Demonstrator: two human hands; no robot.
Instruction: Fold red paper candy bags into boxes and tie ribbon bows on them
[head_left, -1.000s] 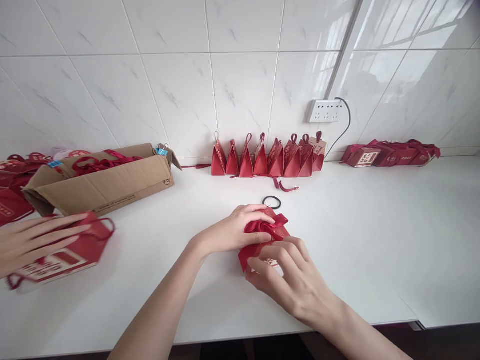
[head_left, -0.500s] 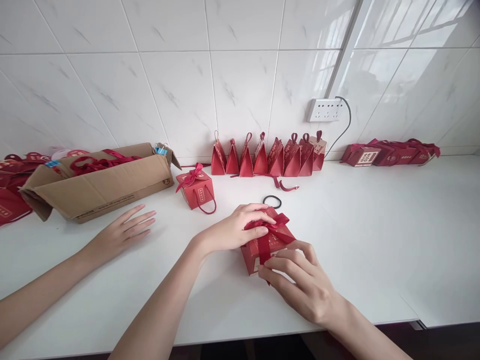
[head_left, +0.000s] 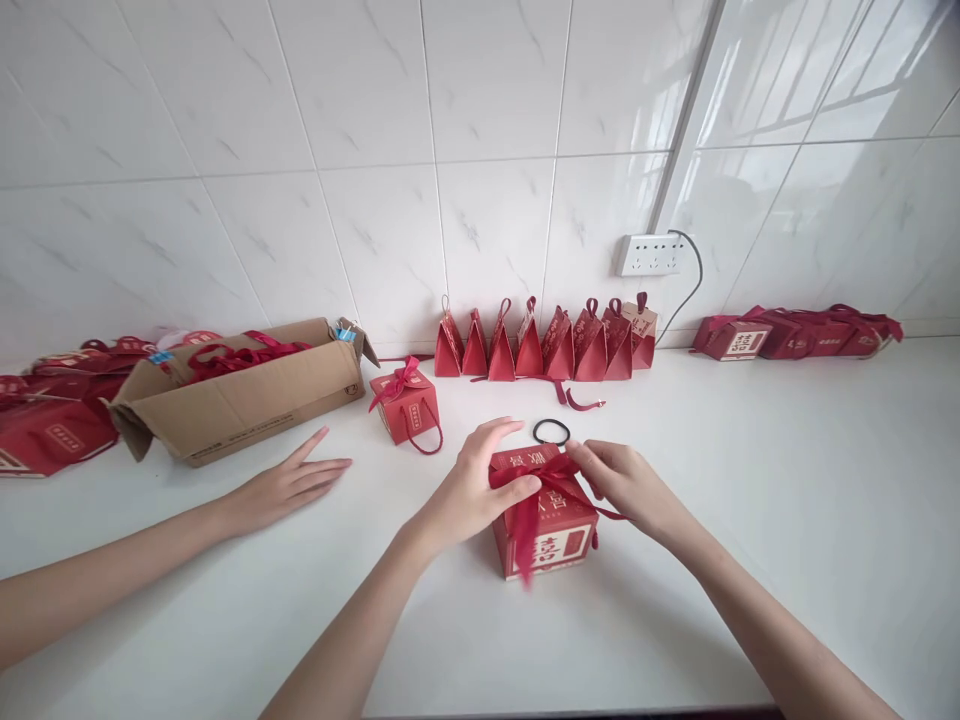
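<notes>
red box (head_left: 561, 545) upright, printed side facing wearer

A white power socket (head_left: 649, 255) with small holes is on the shiny white tile wall (head_left: 495, 100), and a thin dark cord (head_left: 698, 283) curves down from it. Below, a row of red paper boxes shaped like little tents (head_left: 591, 357) stands on the white table (head_left: 675, 640). A bit of dark red ribbon (head_left: 585, 404) lies in front, and nearer is a round black band (head_left: 541, 440). Dark red boxes with bows (head_left: 823, 340) sit together on the right. On the left is an open brown cardboard box (head_left: 255, 405) with bright red ribbons (head_left: 244, 362) inside.
</notes>
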